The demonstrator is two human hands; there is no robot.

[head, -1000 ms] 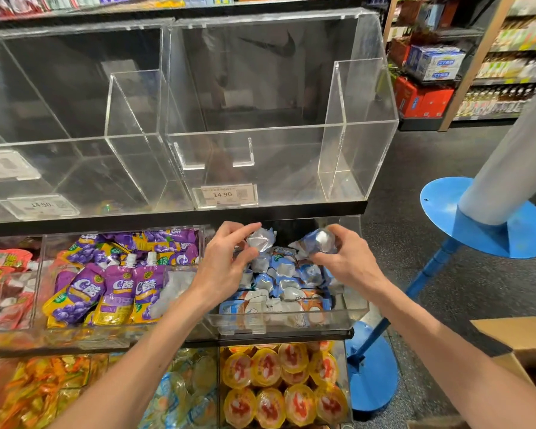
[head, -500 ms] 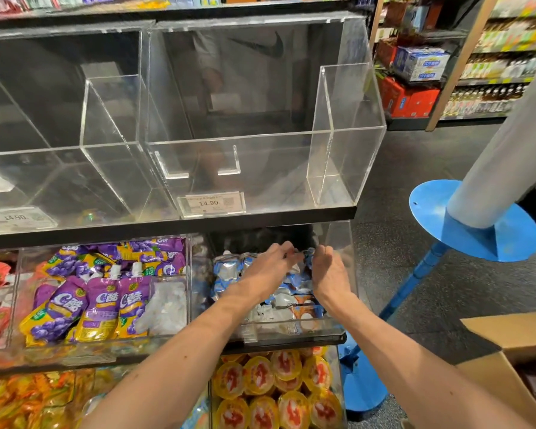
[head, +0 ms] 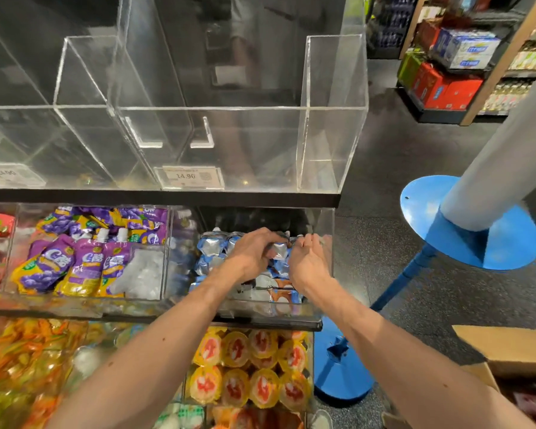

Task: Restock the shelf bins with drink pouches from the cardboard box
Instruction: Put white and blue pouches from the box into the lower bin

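With left hand [head: 254, 253] curled round blue-silver pouches [head: 212, 246] and right hand [head: 308, 264] just beside — grip unclear — settling stock into middle bin [head: 328, 221]. Looks part-done: upper bins [head: 245, 150] bare, cardboard box [head: 508, 345] waiting.

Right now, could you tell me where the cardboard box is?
Head view, bottom right corner: the cardboard box sits low, just right of the blue stand base.

We see a white price label [head: 192, 177] reading 14.90, a grey pole [head: 492, 162] rising from a blue disc [head: 464, 239] on the dark speckled floor [head: 399, 187], and red cartons [head: 446, 88] on a far shelf.
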